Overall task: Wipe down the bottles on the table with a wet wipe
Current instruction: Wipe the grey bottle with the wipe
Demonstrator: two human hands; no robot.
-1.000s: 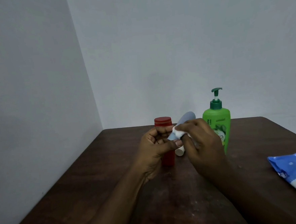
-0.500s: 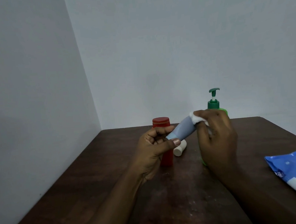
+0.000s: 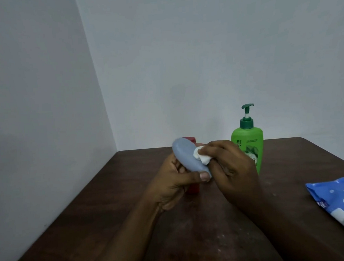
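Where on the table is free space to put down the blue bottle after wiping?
Bare wood lies left of the left hand, toward the table's left edge, and between the right forearm and the wipes pack. The middle back is crowded: the red bottle and green pump bottle stand behind the hands.

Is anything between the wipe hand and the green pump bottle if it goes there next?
Nothing visible: the right hand with the wipe is just in front of the green pump bottle, overlapping its lower left.
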